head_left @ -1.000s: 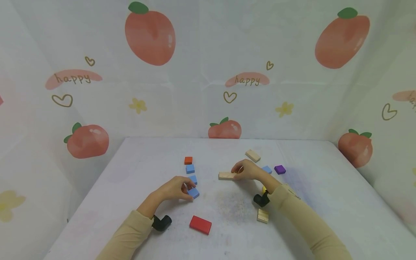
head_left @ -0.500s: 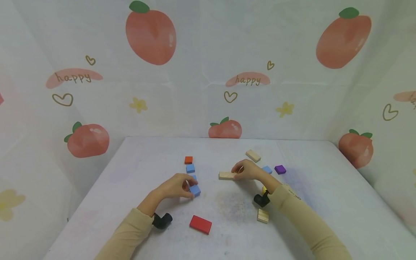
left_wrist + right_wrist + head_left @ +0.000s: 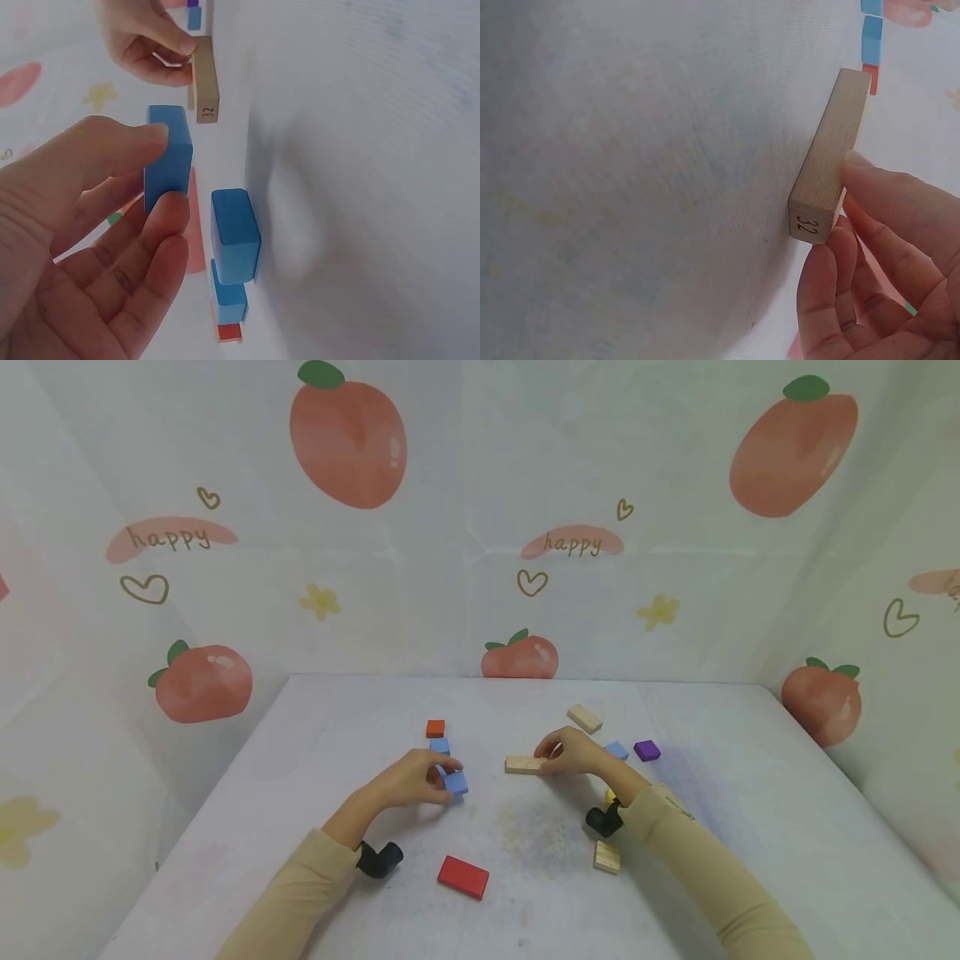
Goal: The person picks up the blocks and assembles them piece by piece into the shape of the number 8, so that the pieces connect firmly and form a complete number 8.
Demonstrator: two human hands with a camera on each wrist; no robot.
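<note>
In the head view, the left hand (image 3: pixel 416 779) pinches a small light-blue block that looks like painted wood (image 3: pixel 455 784) between thumb and fingers, over the white worktop (image 3: pixel 540 918). The right hand (image 3: pixel 570 750) grips one end of a long, pale wooden block (image 3: pixel 521 765). That long block runs side to side, and its free end points toward the blue one. In the left wrist view, the pinched blue block is up off the worktop, apart from a nearer smooth blue block (image 3: pixel 236 236) and a farther small blue block (image 3: pixel 229 300). Its long side runs up and down in this view, with the thumb near the top and fingers at the bottom. I think a soft, steady pinch is best, with the block held flat and moved slowly so it doesn't bump those two. In the right wrist view, the wooden block slants, seems to rest on the worktop, and its "32" end faces this camera. Those fingers should hold it lightly, so it doesn't twist.
</note>
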